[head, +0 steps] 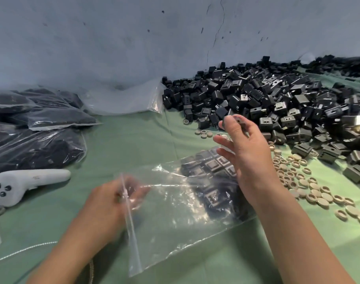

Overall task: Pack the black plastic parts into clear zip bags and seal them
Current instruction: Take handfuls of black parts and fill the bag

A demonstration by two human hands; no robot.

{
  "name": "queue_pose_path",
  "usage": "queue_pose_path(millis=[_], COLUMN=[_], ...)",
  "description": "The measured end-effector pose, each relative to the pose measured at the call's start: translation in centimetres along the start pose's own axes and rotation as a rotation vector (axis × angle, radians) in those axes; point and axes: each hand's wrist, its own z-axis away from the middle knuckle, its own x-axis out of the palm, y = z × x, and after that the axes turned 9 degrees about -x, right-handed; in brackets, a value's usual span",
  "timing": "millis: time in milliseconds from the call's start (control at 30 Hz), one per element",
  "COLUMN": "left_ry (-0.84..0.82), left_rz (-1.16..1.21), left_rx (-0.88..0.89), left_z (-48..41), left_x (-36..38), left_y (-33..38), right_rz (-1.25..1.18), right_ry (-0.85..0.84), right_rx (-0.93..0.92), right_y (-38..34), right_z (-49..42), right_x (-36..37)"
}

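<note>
Nearest, 1 clear zip bag lies on the green cloth, its long axis running from the zip mouth at near left to the part-filled bottom at far right. The left hand, blurred, pinches the mouth edge. The right hand hovers over the bag's far end, apparently pinching 1 black part, its other fingers spread. The parts pile, uncountable, lies just beyond, nearer the right hand. At least 3 filled bags sit far left.

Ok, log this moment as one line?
left hand: holds zip bag at its zip edge | right hand: pinches black part above bag | zip bag: partly filled, on green cloth | parts pile: beyond right hand
</note>
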Motion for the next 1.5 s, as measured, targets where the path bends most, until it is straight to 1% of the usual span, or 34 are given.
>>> queue_pose_path(millis=[67,133,167,200,233,300,367,433,567,733,833,900,967,1033,1067,1100,1133,1200,1300,1333,1400,1500], left_ry=[0.148,0.294,0.334,0.336,0.297,0.152,0.017,-0.066,-0.106,-0.106,-0.137,-0.134,-0.058,0.085,0.148,0.176,0.166,0.081,-0.017,-0.045,-0.076,-0.064], left_rz=[0.06,0.193,0.278,0.391,0.521,0.726,0.788,0.756,0.761,0.812,0.83,0.802,0.752,0.596,0.474,0.358,0.268,0.12,-0.153,-0.21,-0.251,-0.296], left_rx=[-0.059,-0.094,-0.104,-0.111,-0.127,-0.152,-0.155,-0.144,-0.199,-0.238,-0.261,-0.273,-0.293,-0.312,-0.314,-0.304,-0.279,-0.205,-0.033,0.015,0.067,0.064], left_z=[0.4,0.8,1.0,1.2,1.5,2.4,3.2,3.6,3.7,3.9,4.1,4.2,4.1,3.8,3.6,3.6,3.7,4.1,4.9,5.0,5.0,4.8], left_x=[-1.9,-3.3,-3.6,-3.7,-3.6,-3.0,-2.4,-2.2,-2.2,-2.0,-2.0,-2.2,-2.7,-3.4,-3.8,-4.1,-4.2,-3.9,-2.8,-2.5,-2.2,-2.6], left_y=[-0.8,-0.9,-0.7,-0.4,0.2,1.0,1.5,1.6,1.2,0.9,0.6,0.5,-0.1,-1.2,-1.8,-2.3,-2.7,-3.1,-2.7,-2.4,-2.0,-2.1], right_rz=[0.136,0.264,0.332,0.41,0.492,0.619,0.672,0.694,0.697,0.731,0.739,0.773,0.85,0.901,0.911,0.919,0.927,0.938,0.952,0.96,0.993,1.06], right_ry=[-0.103,-0.228,-0.291,-0.354,-0.416,-0.515,-0.579,-0.636,-0.663,-0.686,-0.68,-0.716,-0.786,-0.803,-0.785,-0.756,-0.721,-0.666,-0.626,-0.627,-0.657,-0.738], right_rx=[-0.128,-0.25,-0.298,-0.341,-0.384,-0.487,-0.593,-0.637,-0.609,-0.637,-0.663,-0.675,-0.714,-0.717,-0.718,-0.733,-0.748,-0.75,-0.704,-0.688,-0.68,-0.691], right_y=[0.2,0.6,0.8,1.2,1.5,2.2,2.9,3.5,4.2,4.4,4.6,4.6,4.5,4.4,4.3,4.2,4.1,4.0,4.1,4.1,4.1,4.1], right_z=[0.8,1.8,2.3,2.9,3.6,5.1,6.4,7.4,8.3,8.8,9.3,9.4,9.4,9.3,9.2,9.0,8.9,8.5,8.6,8.8,9.3,9.7], right_x=[0.9,2.1,2.8,3.5,4.3,5.8,6.9,7.6,7.8,8.0,8.2,8.2,8.1,7.8,7.5,7.2,6.8,5.9,5.0,4.9,4.9,5.1])
